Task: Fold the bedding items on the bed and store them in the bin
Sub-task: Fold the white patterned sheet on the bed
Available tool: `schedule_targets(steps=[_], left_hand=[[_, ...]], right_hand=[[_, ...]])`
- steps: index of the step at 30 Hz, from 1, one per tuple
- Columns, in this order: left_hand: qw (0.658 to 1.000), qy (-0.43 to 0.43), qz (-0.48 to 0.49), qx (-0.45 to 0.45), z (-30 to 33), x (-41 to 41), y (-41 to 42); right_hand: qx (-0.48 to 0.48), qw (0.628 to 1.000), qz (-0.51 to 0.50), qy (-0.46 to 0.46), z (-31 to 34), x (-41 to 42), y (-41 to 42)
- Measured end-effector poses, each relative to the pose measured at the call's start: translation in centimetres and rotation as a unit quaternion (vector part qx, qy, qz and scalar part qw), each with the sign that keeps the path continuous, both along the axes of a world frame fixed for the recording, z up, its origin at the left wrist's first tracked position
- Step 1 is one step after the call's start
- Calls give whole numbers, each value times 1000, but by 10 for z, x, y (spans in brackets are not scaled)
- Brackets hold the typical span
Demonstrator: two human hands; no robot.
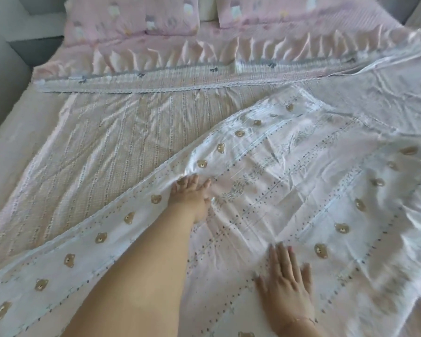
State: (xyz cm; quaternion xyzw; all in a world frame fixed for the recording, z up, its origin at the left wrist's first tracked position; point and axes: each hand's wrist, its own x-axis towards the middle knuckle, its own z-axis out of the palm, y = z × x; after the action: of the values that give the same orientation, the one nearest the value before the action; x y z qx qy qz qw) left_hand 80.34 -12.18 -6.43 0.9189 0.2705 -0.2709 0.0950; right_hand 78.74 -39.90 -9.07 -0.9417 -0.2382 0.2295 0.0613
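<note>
Head view: bear-print sheet lay spread over near-right part of bed, its lace-edged fold running diagonally from near left to far centre. Left hand reached out, fingers bent, touching the sheet by that edge; grip unclear. Right hand pressed flat on sheet, fingers straight, slightly spread. Striped cover beneath, ruffled far edge. Two pink pillows at far end.

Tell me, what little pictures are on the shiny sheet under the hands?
Small brown bear faces in rows on the shiny pale pink sheet, seen in the head view.
</note>
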Motion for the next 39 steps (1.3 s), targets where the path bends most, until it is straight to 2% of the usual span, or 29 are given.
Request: schedule_targets(steps=[3, 6, 10, 14, 17, 20, 23, 25, 29, 32, 36, 38, 39], left_hand=[[1000, 5, 8, 20, -1, 13, 22], [998, 11, 46, 44, -6, 27, 43], [992, 14, 107, 58, -13, 40, 66], [978, -26, 199, 50, -14, 48, 79], [974, -30, 217, 60, -17, 49, 83], [965, -76, 250, -1, -15, 48, 79], [963, -93, 254, -11, -1, 47, 68], [965, -93, 243, -22, 13, 45, 61], [968, -89, 231, -36, 37, 40, 44], [968, -93, 230, -50, 57, 38, 33], [963, -104, 240, -70, 76, 35, 26], [957, -115, 251, -94, 87, 32, 23], [952, -120, 262, -106, 95, 30, 19]], right_hand=[[-4, 998, -12, -55, -12, 3, 7], [38, 998, -39, -39, -26, 3, 5], [86, 993, -45, -74, -40, 1, 6], [48, 995, -38, -82, -46, 3, 5], [14, 995, -11, -97, -43, 4, 3], [9, 997, -15, -71, -35, 6, -5], [31, 999, -31, -30, -22, 12, -24], [23, 998, -65, 13, -14, 11, -42], [-1, 983, -182, 23, 7, 2, -78], [15, 923, -380, 62, 18, -3, -93], [-40, 786, -589, 181, 11, 6, -104], [15, 707, -672, 221, 12, 13, -104], [49, 681, -688, 247, 14, 16, -102]])
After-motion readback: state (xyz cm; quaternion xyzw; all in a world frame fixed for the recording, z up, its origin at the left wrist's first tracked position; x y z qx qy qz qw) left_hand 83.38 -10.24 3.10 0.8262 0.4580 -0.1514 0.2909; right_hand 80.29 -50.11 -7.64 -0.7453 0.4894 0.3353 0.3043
